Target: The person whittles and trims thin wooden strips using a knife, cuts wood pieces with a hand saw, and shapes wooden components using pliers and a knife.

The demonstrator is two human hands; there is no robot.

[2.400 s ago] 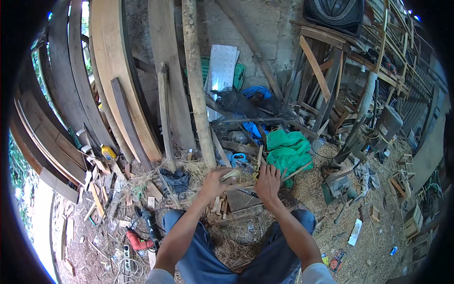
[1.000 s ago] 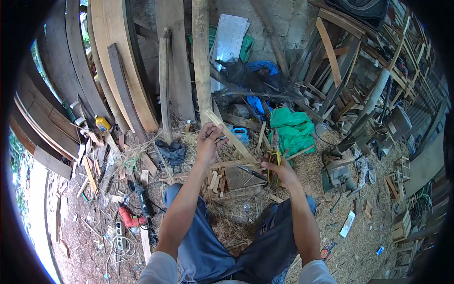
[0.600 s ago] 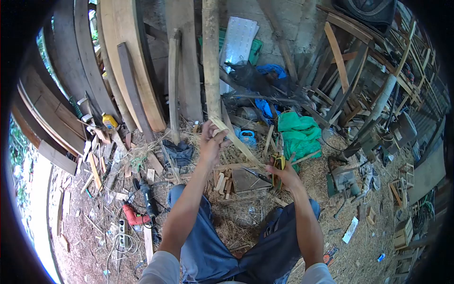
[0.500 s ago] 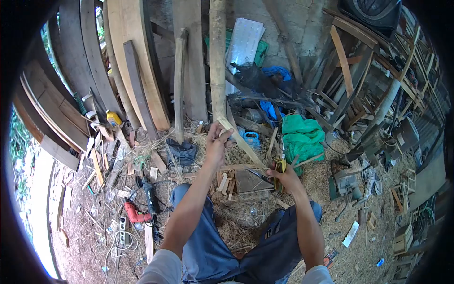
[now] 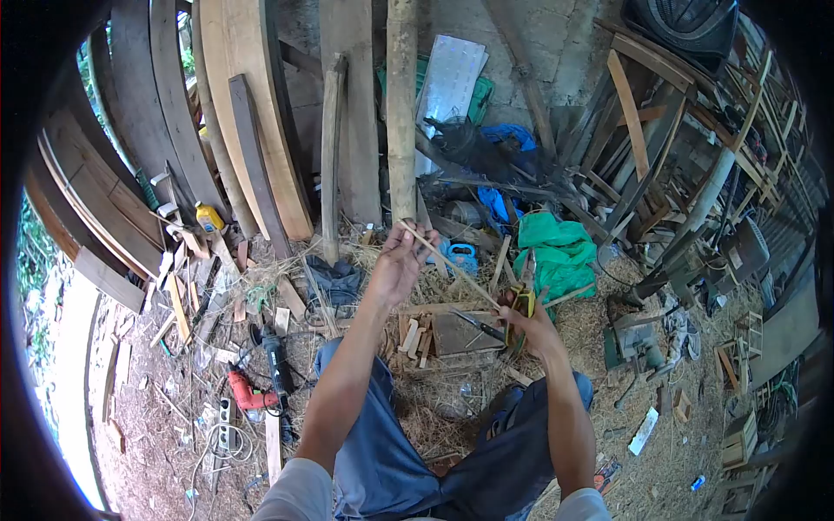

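Note:
A thin light wooden strip (image 5: 453, 266) runs slantwise between my hands, its narrow edge facing up. My left hand (image 5: 400, 266) pinches its upper end. My right hand (image 5: 528, 326) holds a yellow and black tool (image 5: 524, 303), which looks like a tape measure, and its fingers also touch the strip's lower end. Below the strip, a dark-handled pointed tool (image 5: 479, 325) lies across a flat wooden block (image 5: 460, 335). Short wood pieces (image 5: 412, 337) lie just left of the block.
A red drill (image 5: 249, 392) and a dark power tool (image 5: 276, 359) lie left of my knees. A green plastic sheet (image 5: 556, 252) is beyond my right hand. An upright pole (image 5: 401, 113) stands ahead. A metal vise-like machine (image 5: 637, 337) sits at the right.
My hands came apart and the strip now spans them. Most recently it has turned from its broad face to its narrow edge. The yellow tool came into clear view in my right hand.

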